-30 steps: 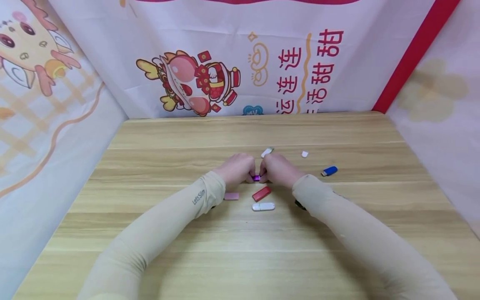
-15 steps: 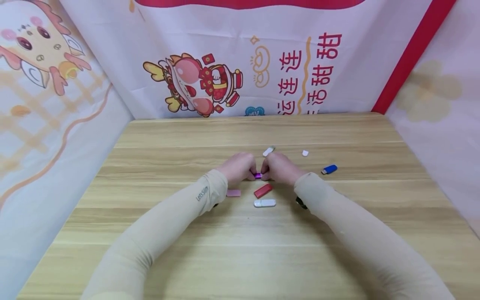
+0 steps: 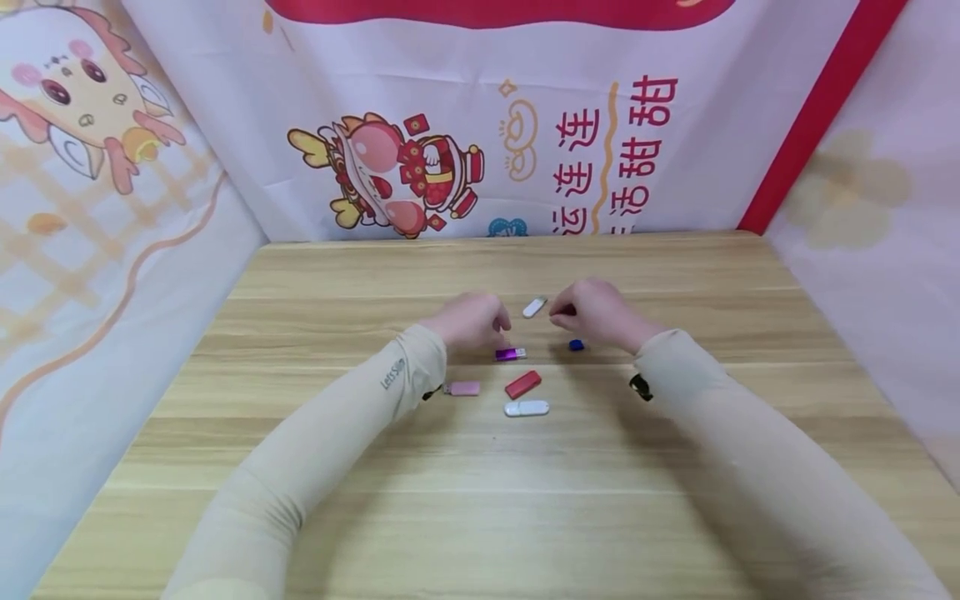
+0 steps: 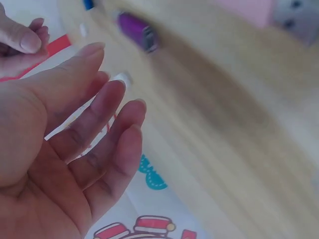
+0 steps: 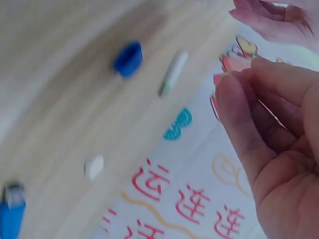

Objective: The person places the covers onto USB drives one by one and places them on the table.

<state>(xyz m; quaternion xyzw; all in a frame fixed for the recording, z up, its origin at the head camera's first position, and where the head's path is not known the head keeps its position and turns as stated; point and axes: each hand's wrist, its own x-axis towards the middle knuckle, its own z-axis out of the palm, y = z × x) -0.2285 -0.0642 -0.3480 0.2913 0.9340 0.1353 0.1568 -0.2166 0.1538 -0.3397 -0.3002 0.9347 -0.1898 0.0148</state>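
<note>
A purple USB stick (image 3: 510,354) lies on the table with its metal plug bare, just below my left hand (image 3: 471,321). The fingers of that hand are loosely bent and hold nothing in the left wrist view. My right hand (image 3: 596,312) hovers beside a white USB stick (image 3: 534,307), its thumb and fingertips close together with nothing showing between them. A small blue cap (image 3: 576,345) sits below the right hand. In the right wrist view, a blue USB stick (image 5: 11,214) and a white cap (image 5: 93,167) appear; the right hand and arm hide both from the head view.
Nearer to me lie a red USB stick (image 3: 523,384), a second white USB stick (image 3: 527,408) and a pink USB stick (image 3: 463,388) beside the left sleeve. Printed cloth (image 3: 420,67) hangs behind the wooden table (image 3: 480,533) and along both sides.
Both hands have let go of the purple USB stick, now on the table. The right hand has moved right and away from me. The blue cap has come into view.
</note>
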